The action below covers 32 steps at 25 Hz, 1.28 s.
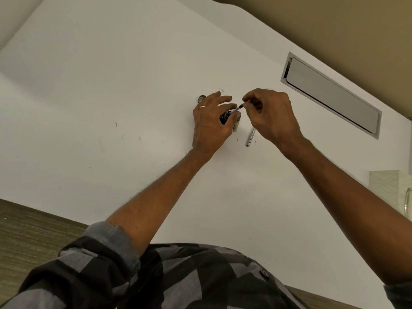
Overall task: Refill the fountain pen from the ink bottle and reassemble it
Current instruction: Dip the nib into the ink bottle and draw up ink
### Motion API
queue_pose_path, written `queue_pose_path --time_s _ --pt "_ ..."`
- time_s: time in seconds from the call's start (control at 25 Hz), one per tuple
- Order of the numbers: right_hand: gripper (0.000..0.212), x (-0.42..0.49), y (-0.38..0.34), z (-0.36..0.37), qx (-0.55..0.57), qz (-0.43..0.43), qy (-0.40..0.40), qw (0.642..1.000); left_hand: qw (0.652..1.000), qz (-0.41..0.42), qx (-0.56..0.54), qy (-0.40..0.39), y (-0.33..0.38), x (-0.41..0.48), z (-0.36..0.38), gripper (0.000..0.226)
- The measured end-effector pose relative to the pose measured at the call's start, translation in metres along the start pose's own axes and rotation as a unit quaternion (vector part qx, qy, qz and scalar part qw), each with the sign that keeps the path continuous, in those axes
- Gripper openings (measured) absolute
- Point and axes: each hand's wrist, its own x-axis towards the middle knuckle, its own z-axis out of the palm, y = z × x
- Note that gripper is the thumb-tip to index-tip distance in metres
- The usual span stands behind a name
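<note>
- The right hand (272, 114) pinches the upper end of a slim pen section (237, 108) between thumb and forefinger; a small red part shows at the fingertips (246, 101), and the clear, narrow tube slants down and to the left from them.
- The tube's lower end sits at the dark round mouth of the ink bottle (224, 117), directly under the left hand's curled fingers; whether the tip is in the ink cannot be told.
- The left hand (211, 121) wraps the bottle from the left, fingers closed on its glossy black top, a thin gold ring (202, 106) on one finger. A pale, flat-sided part of the bottle shows just below the thumb.
- Just beyond the left knuckles, on the far side, a small round cap (200, 99) with a metallic rim lies on the surface, apart from the bottle.
- Below the right hand's fingers, near the heel of the palm, a short silver barrel (250, 137) lies flat — cylindrical, metallic, with fine dark markings along its length.
- All of this rests on a smooth white table (111, 97) flecked with small dark ink marks.
- Farther right of the right hand, a brushed-metal rectangular flap (330, 94) is set flush into the tabletop.
- Nearest the camera, rolled sleeves of a grey-and-black checked shirt (178, 275) — soft woven cloth.
</note>
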Motion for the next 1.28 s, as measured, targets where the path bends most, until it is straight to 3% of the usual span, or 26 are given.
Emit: queue_pose_path --time_s 0.8,1.28 --pt "0.019 -0.007 -0.004 -0.005 -0.045 -0.054 -0.023 0.997 0.997 0.022 0.061 -0.051 0.002 0.004 -0.006 0.018" --pt "0.039 0.002 -0.007 -0.004 -0.134 -0.040 -0.027 0.990 0.997 0.011 0.055 -0.054 0.006 0.005 -0.006 0.015"
